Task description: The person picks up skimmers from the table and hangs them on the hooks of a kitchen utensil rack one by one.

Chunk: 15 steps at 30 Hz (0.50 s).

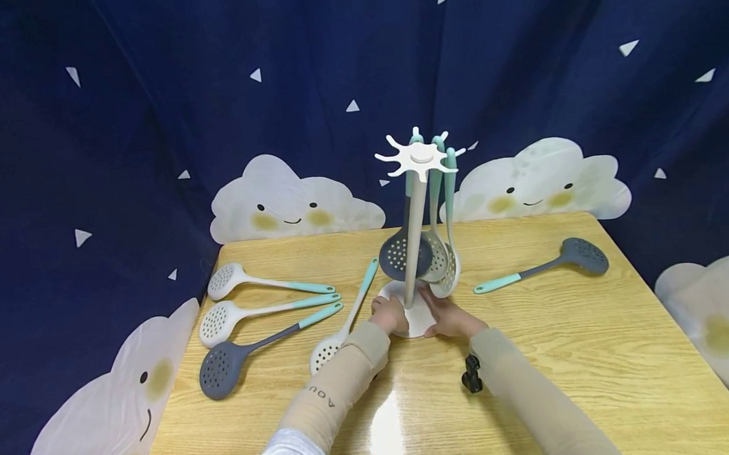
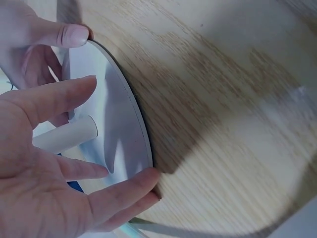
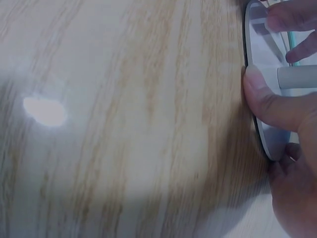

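A white utensil stand [image 1: 416,238] with a hooked top rises upright from a round base [image 1: 418,326]. My left hand [image 1: 390,313] holds the base's left rim; in the left wrist view its thumb [image 2: 74,94] lies over the plate and the lower fingers reach the edge. On the opposite side my right hand [image 1: 448,316] grips the rim, its thumb [image 3: 257,89] pressed on the near edge. From the hooks hang a dark grey skimmer [image 1: 393,257], a beige skimmer [image 1: 437,257] and a white skimmer [image 1: 451,282], all with mint handles.
Left on the wooden table [image 1: 594,353] lie two white skimmers [image 1: 221,282] and a dark grey skimmer [image 1: 220,370]. Another white skimmer [image 1: 327,350] is partly behind the left forearm. At the right lies a dark skimmer [image 1: 579,256]. A navy curtain [image 1: 305,45] closes the back.
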Tool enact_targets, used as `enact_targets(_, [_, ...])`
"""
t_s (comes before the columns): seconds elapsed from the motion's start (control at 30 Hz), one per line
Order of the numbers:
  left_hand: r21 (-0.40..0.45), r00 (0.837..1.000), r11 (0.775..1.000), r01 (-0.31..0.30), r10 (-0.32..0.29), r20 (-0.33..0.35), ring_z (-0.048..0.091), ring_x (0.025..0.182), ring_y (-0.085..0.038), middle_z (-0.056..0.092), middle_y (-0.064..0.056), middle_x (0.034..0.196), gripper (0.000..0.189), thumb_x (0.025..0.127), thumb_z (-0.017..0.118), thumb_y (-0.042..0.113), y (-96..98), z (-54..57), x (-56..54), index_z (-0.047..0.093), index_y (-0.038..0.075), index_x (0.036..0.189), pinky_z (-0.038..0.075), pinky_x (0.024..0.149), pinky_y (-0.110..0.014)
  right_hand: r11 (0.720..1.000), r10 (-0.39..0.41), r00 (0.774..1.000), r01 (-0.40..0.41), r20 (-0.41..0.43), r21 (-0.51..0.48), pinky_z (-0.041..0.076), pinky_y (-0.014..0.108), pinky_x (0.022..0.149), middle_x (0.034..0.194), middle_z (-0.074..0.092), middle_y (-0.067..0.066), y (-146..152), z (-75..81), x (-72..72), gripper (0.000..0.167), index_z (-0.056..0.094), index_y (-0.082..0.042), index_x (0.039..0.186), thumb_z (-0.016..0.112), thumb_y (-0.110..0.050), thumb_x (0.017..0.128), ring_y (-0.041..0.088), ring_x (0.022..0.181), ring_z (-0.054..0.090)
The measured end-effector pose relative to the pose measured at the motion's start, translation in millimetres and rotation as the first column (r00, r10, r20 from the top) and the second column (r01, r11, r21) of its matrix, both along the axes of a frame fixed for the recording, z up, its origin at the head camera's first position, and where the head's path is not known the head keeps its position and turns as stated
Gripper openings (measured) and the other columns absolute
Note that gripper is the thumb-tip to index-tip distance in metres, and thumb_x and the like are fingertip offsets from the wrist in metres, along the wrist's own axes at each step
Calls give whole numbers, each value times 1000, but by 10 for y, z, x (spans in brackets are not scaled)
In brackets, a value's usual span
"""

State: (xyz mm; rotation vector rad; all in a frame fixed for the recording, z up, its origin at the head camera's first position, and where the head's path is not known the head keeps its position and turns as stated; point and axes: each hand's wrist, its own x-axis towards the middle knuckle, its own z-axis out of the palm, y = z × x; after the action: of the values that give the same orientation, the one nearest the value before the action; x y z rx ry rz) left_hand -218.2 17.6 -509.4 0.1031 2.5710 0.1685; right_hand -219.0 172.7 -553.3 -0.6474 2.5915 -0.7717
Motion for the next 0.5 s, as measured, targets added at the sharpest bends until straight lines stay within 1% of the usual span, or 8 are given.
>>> enact_targets(0.03, [-12, 1000, 1000, 8, -8, -2, 29, 124, -41, 30, -34, 133, 73, 81, 63, 25, 4, 3, 10, 28, -7, 136, 34, 97, -42, 1000, 1, 1000, -1, 6, -1, 15, 50, 109, 148, -4, 27, 5, -2, -5, 108, 2, 5, 143, 77, -16, 68, 45, 133, 12])
enact_targets(0.2, [30, 999, 999, -42, 42, 0, 28, 122, -43, 26, -35, 132, 70, 80, 63, 22, 27, -13, 22, 29, -7, 135, 41, 92, -47, 1000, 11, 999, -10, 34, -18, 15, 51, 108, 148, -8, 26, 28, 6, -26, 108, 0, 2, 144, 76, -15, 69, 45, 133, 11])
enact_targets(0.27, [24, 1000, 999, -31, 31, -3, 28, 121, -44, 28, -35, 131, 71, 79, 64, 21, 35, -54, -1, 30, -7, 134, 40, 92, -47, 1000, 19, 999, -18, 36, -19, 14, 52, 108, 147, -8, 28, 36, 9, -34, 109, 0, 3, 144, 76, -14, 69, 47, 133, 11])
enact_targets(0.37, [-24, 1000, 1000, 9, -9, -1, 30, 121, -44, 33, -33, 131, 72, 78, 64, 22, 55, -186, -85, 30, -9, 134, 34, 93, -46, 1000, 24, 999, -24, 47, -3, 14, 52, 108, 147, -9, 27, 43, 11, -45, 108, -1, 1, 144, 76, -16, 70, 46, 133, 11])
enact_targets(0.43, [-55, 1000, 998, 24, -25, -9, 32, 120, -44, 36, -31, 130, 74, 77, 65, 24, 71, -333, -162, 31, -9, 134, 31, 93, -46, 1000, 22, 998, -23, 60, 3, 14, 51, 108, 148, -10, 25, 48, 13, -53, 107, -1, 0, 145, 75, -17, 71, 46, 133, 10])
enact_targets(0.47, [-67, 1000, 998, 23, -24, -15, 32, 120, -43, 37, -30, 130, 74, 77, 65, 25, 80, -403, -193, 31, -8, 134, 30, 93, -46, 1000, 21, 997, -21, 68, 7, 14, 51, 108, 148, -11, 25, 50, 14, -55, 107, -1, 0, 145, 75, -17, 71, 46, 133, 10])
enact_targets(0.5, [-63, 999, 998, 20, -23, -38, 32, 119, -44, 37, -32, 128, 75, 75, 65, 26, 84, -535, -243, 31, -8, 133, 31, 92, -47, 1000, 20, 997, -21, 74, 9, 15, 51, 108, 148, -11, 25, 52, 15, -58, 107, -1, 0, 145, 75, -17, 72, 46, 133, 10])
